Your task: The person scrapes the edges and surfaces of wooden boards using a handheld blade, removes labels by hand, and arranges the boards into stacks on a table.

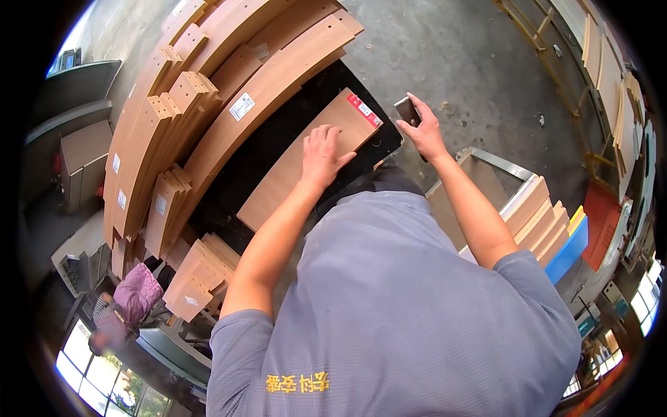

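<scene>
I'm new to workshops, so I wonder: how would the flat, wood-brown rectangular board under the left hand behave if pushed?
The wood-brown board is probably stiff: its edges show no ripple or fold. Lying flat on the black surface, it would likely slide rather than roll. Its smooth-looking face may feel slippery.

Light-brown board (281,177) with red-and-white label (364,109) — dark block (407,111), black tabletop (295,115), grey shirt (403,292) with yellow lettering (297,383), blue panel (567,249)

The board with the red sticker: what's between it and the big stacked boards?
In the head view, only a bare strip of black surface lies between that board and the stacked boards.
</scene>
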A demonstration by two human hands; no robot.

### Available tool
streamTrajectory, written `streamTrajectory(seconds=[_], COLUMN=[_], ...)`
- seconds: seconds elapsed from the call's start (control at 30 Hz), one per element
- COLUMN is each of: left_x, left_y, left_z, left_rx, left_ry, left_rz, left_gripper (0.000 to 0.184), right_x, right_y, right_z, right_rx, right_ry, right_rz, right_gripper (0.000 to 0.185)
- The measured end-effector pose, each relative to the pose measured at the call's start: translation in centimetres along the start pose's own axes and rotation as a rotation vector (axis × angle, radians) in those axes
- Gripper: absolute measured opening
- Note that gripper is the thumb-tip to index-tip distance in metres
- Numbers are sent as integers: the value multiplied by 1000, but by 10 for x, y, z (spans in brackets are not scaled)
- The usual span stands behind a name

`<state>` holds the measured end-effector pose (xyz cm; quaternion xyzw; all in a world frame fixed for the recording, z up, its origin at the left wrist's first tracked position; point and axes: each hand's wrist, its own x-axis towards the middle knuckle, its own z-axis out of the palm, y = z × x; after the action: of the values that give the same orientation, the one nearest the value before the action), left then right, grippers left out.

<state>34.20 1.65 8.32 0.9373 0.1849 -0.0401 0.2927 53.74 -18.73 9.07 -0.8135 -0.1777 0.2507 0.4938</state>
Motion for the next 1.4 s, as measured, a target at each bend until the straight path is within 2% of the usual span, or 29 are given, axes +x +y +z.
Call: streamTrajectory(seconds=[0.07,0.1,0.17,0.2,0.27,0.3,0.4,0.43,0.47,0.53,0.57,0.63,0.67,0.73,0.8,0.87,0.9,0.93,1.0,1.07,1.17,1.23,1.27,1.3,1.33,1.4], left_x=[39,55,83,90,97,96,103,103,108,104,99,87,85,75,75,69,71,70,52,14,-84,-179,-244,-300,-362,-463], left_y=[37,47,60,58,54,51,38,24,-3,-23,-21,-10,-12,-22,-21,-3,3,6,20,16,-23,-46,-72,-75,-88,-128], left_z=[10,17,27,30,35,34,30,25,28,3,-2,-20,-26,-32,-41,-51,-51,-54,-76,-98,-77,-39,3,15,43,119], left_rx=[-16,-12,89,92,-2,-128,-112,-333,-720,-1255,-1248,-1741,-1737,-2066,-2078,-1934,-1729,-1713,-1654,-1362,-1005,-844,-857,-509,-10,77], left_ry=[1,6,-135,-136,-243,-202,-260,-226,-288,-340,-335,6,11,48,60,-67,-120,-207,-172,-148,20,105,97,-218,-598,-850], left_rz=[10,6,-108,-110,-173,-212,-165,-160,-276,-500,-496,-565,-559,-363,-332,-301,-309,-226,-316,-372,-585,-793,-917,-974,-692,-975], left_gripper=[55,55,39,39,26,22,21,22,25,18,18,14,14,10,11,15,20,14,8,11,19,17,15,29,52,62], right_x=[-8,-14,-25,-28,-31,-30,-27,-25,-22,-16,-13,-8,-5,0,10,15,17,18,29,28,20,19,19,19,19,19], right_y=[29,43,47,50,57,58,56,49,45,49,52,47,44,38,26,12,7,2,-8,-10,-12,-9,-9,-10,-10,-7], right_z=[-15,-20,-35,-39,-46,-48,-53,-54,-54,-53,-52,-52,-51,-46,-36,-19,-13,-7,-1,3,16,28,34,38,42,46], right_rx=[-56,-99,-154,-151,-155,-148,-123,-113,-101,-110,-125,-139,-160,-173,-189,-129,-128,-145,-181,-231,-428,-450,-470,-481,-478,-539], right_ry=[-23,-45,-101,-103,-132,-128,-117,-127,-137,-145,-157,-170,-187,-201,-221,-209,-225,-213,-173,-212,-417,-411,-400,-407,-413,-422], right_rz=[-15,-28,-18,-18,-21,-20,-6,16,34,1,-28,-40,-42,-58,-88,-144,-155,-166,-198,-246,-262,-265,-256,-240,-246,-216], right_gripper=[71,70,69,69,67,67,66,66,65,65,65,64,64,63,62,62,62,61,59,58,60,60,60,60,60,59])
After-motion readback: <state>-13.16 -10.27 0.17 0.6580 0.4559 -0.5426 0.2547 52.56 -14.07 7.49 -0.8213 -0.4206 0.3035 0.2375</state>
